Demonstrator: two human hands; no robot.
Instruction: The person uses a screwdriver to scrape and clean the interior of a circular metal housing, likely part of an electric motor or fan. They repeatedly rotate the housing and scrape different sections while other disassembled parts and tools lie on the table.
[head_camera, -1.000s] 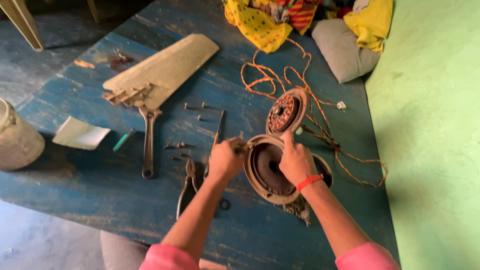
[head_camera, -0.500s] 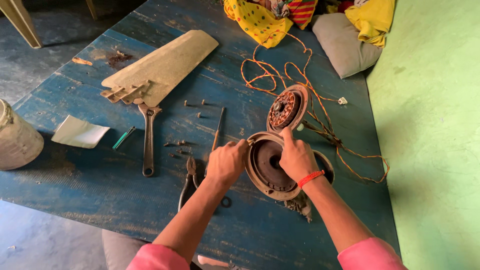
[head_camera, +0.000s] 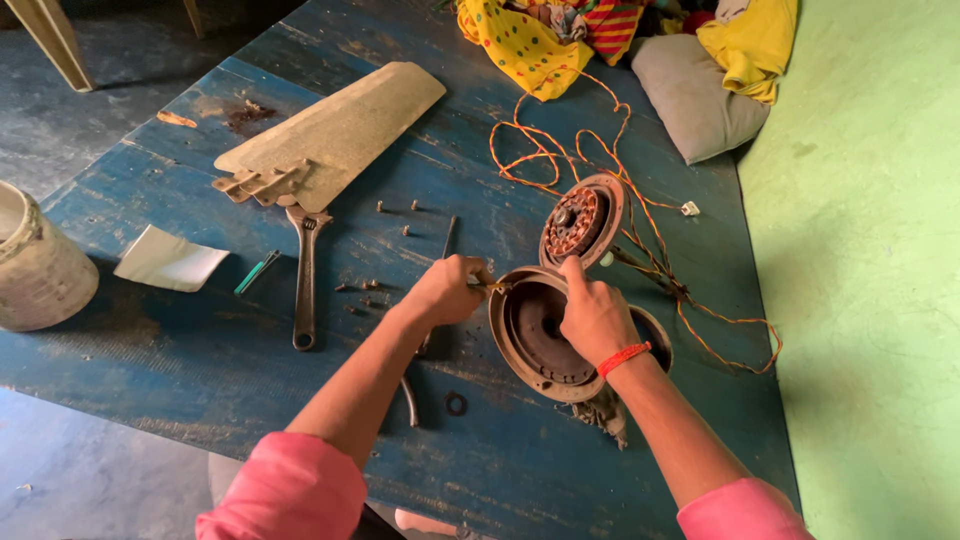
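A round brown fan motor housing (head_camera: 530, 345) stands tilted on the blue table (head_camera: 200, 370). My right hand (head_camera: 592, 315), with an orange band at the wrist, grips the housing's upper rim. At the housing's left rim, my left hand (head_camera: 445, 290) is closed around a small thin metal tool (head_camera: 492, 287) whose tip touches the rim. Just behind the housing, the stator with copper windings (head_camera: 575, 222) leans upright. A second round cover (head_camera: 655, 335) lies partly hidden beneath my right wrist.
Tangled orange wire (head_camera: 560, 150) trails from the stator to the right edge. A fan blade (head_camera: 340, 130), an adjustable wrench (head_camera: 304, 280), a screwdriver (head_camera: 449, 236), loose screws (head_camera: 365, 292), pliers (head_camera: 410, 395) and a washer (head_camera: 456, 403) lie left. A white bucket (head_camera: 35, 265) stands far left, with cloths (head_camera: 530, 35) and a pillow (head_camera: 690, 95) behind.
Both hands stay on the housing. My left hand has shifted slightly along the left rim with the small tool, and my right hand has settled on the upper rim.
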